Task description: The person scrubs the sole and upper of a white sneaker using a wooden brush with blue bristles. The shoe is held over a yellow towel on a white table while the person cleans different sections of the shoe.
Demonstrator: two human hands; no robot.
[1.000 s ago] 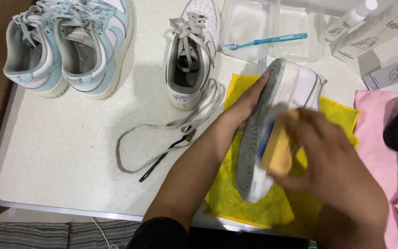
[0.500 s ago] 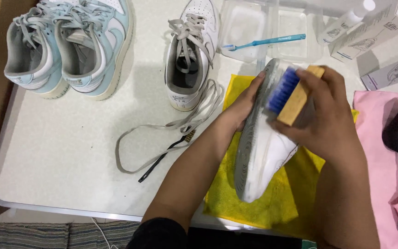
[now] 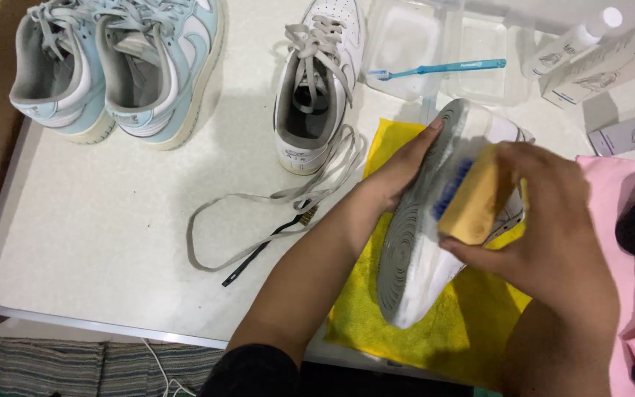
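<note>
My left hand [image 3: 398, 173] grips a white sneaker [image 3: 424, 250] by its grey sole and holds it on its side over a yellow cloth [image 3: 413, 331]. My right hand [image 3: 545, 228] is shut on a wooden brush with blue bristles [image 3: 468, 198], pressed against the sneaker's white side about mid-length. The sneaker's upper is mostly hidden behind the brush and my right hand.
A second white sneaker [image 3: 317, 81] stands upright behind, with a loose grey lace [image 3: 259, 213] and a thin black brush [image 3: 266, 242] beside it. A pale blue pair [image 3: 123, 66] sits far left. Clear tray [image 3: 442, 51], blue toothbrush [image 3: 442, 70], boxes [image 3: 611, 59], pink cloth [image 3: 626, 220] at right.
My right hand has scrubbed the brush along the sneaker: from mid-side up to the toe end, then back down to the middle. The left hand keeps the shoe held.
</note>
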